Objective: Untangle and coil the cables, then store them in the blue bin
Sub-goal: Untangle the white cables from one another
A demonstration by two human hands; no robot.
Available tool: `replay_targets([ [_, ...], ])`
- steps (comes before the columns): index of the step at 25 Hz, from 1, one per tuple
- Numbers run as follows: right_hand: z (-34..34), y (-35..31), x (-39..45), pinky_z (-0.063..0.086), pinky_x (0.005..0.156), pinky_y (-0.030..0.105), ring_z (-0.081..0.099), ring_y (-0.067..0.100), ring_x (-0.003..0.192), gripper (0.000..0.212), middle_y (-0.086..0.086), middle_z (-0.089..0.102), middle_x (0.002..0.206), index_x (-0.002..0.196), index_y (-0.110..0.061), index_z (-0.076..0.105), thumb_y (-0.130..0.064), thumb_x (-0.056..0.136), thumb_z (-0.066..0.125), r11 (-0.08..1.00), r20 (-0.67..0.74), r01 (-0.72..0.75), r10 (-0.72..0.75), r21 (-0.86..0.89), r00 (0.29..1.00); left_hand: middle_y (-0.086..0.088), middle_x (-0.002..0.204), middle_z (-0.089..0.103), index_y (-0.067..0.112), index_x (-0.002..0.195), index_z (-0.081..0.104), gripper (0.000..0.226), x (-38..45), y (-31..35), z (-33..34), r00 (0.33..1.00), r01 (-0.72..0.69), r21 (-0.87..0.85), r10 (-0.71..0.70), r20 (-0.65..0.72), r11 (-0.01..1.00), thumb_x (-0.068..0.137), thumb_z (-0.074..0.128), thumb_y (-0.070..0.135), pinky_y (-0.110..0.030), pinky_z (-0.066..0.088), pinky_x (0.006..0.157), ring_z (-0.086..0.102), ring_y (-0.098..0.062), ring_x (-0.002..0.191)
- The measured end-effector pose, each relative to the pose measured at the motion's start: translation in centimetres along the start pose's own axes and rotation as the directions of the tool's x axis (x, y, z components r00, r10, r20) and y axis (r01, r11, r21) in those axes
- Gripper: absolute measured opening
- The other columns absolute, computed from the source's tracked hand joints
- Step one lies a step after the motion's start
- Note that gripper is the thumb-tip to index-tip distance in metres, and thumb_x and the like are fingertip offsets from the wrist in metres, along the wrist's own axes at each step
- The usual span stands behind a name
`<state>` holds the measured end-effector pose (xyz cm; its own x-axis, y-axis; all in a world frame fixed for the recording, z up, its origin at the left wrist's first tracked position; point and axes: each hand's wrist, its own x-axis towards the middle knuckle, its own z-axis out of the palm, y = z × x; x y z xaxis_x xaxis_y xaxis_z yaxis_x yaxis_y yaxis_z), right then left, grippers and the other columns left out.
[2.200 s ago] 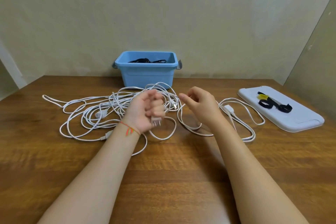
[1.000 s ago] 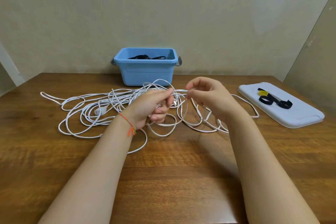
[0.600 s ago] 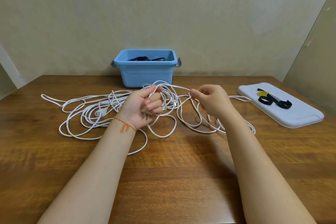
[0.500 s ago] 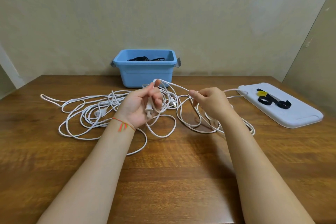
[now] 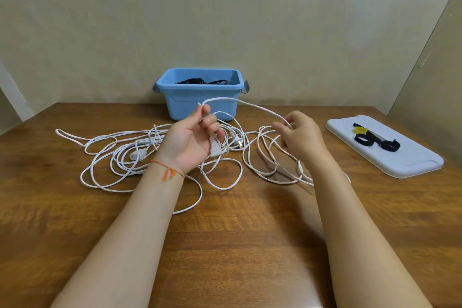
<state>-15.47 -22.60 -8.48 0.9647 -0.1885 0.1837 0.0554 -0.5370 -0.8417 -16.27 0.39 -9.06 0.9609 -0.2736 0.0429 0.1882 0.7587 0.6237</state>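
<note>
left hand [image 5: 193, 141] grips plug end, fingers curled | right hand [image 5: 301, 136] pinches cable [image 5: 250, 104] span | rest tangled on table [image 5: 237, 232], before bin [image 5: 200, 94] | risk: pulling tightens knots

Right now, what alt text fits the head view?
Left hand and right hand hold a span of white cable above a tangle on a wooden table; a blue bin stands behind.
</note>
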Motion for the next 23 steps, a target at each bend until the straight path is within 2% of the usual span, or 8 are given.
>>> replay_targets([
  [3,-0.1,-0.6,-0.3,0.042,0.061,0.027,0.051,0.014,0.07,0.019,-0.002,0.057,0.085,0.099,-0.017,0.053,-0.031,0.092,0.064,0.995,0.074,0.012,-0.02,0.1,0.997,0.007,0.059,0.031,0.014,0.081,0.052,0.032,0.0,0.4,-0.2,0.997,0.033,-0.099,-0.04,-0.069,0.995,0.107,0.036,0.026,-0.018,0.031,0.043,0.029,-0.006,0.044],
  [6,-0.2,-0.4,0.2,0.046,0.068,0.036,0.052,0.018,0.073,0.004,0.003,0.06,0.084,0.091,-0.021,0.055,-0.023,0.093,0.057,0.945,-0.068,0.062,-0.042,0.32,0.997,0.009,0.05,0.026,0.016,0.075,0.051,0.037,0.0,1.0,-0.6,0.985,-0.007,-0.075,-0.006,-0.174,0.997,0.107,0.037,0.029,-0.018,0.02,0.036,0.022,-0.006,0.037],
  [8,-0.1,-0.3,0.3,0.045,0.066,0.032,0.054,0.015,0.067,0.011,0.003,0.065,0.079,0.085,-0.021,0.057,-0.019,0.096,0.058,0.945,-0.18,0.162,-0.113,0.285,0.977,0.009,0.048,0.025,0.016,0.075,0.051,0.037,-0.1,0.9,-0.4,0.982,-0.018,-0.019,0.014,-0.188,1.0,0.106,0.038,0.029,-0.018,0.018,0.036,0.021,-0.006,0.036],
  [11,0.3,-0.3,0.0,0.038,0.061,0.025,0.056,0.014,0.07,0.011,0.003,0.068,0.085,0.087,-0.02,0.064,-0.014,0.095,0.059,0.96,-0.155,0.22,-0.247,-0.17,0.957,0.009,0.047,0.025,0.015,0.08,0.054,0.035,-0.6,0.7,0.2,0.996,-0.036,0.076,0.042,-0.073,0.996,0.106,0.038,0.03,-0.017,0.018,0.037,0.021,-0.005,0.036],
  [13,1.0,-1.0,-0.6,0.037,0.067,0.028,0.058,0.022,0.089,0.011,0.0,0.064,0.096,0.097,-0.024,0.07,-0.019,0.095,0.061,0.811,0.046,0.235,-0.249,-0.535,0.967,0.009,0.048,0.028,0.016,0.081,0.053,0.033,-0.8,0.7,0.8,0.996,-0.07,0.159,0.061,0.057,0.985,0.105,0.037,0.032,-0.017,0.018,0.038,0.025,-0.004,0.037],
  [15,2.5,-1.9,-1.3,0.035,0.072,0.029,0.054,0.024,0.1,0.013,-0.002,0.052,0.092,0.101,-0.026,0.073,-0.024,0.094,0.063,0.658,0.267,0.385,-0.276,-0.648,0.923,0.005,0.056,0.038,0.017,0.08,0.049,0.034,-0.8,0.0,1.5,0.988,-0.12,0.307,0.084,0.128,0.944,0.106,0.034,0.033,-0.019,0.024,0.044,0.036,-0.007,0.046],
  [19,4.9,-2.6,-2.8,0.041,0.073,0.031,0.056,0.021,0.09,0.012,-0.005,0.052,0.087,0.096,-0.021,0.077,-0.023,0.091,0.067,0.633,0.498,0.644,-0.429,-0.43,0.754,-0.009,0.089,0.061,0.013,0.077,0.049,0.038,-0.4,-2.7,2.0,0.97,-0.23,0.726,0.217,0.113,0.648,0.108,0.035,0.029,-0.039,0.052,0.082,0.058,-0.023,0.086],
  [23,3.7,-3.0,-3.4,0.036,0.058,0.012,0.049,-0.002,0.06,0.013,-0.021,0.054,0.069,0.099,-0.024,0.074,-0.017,0.088,0.07,0.86,0.565,0.5,-0.362,-0.105,0.741,0.001,0.08,0.063,0.017,0.082,0.056,0.036,-0.2,-3.2,1.5,0.934,-0.17,0.983,0.329,0.14,0.065,0.107,0.037,0.034,-0.033,0.049,0.072,0.058,-0.013,0.075],
])
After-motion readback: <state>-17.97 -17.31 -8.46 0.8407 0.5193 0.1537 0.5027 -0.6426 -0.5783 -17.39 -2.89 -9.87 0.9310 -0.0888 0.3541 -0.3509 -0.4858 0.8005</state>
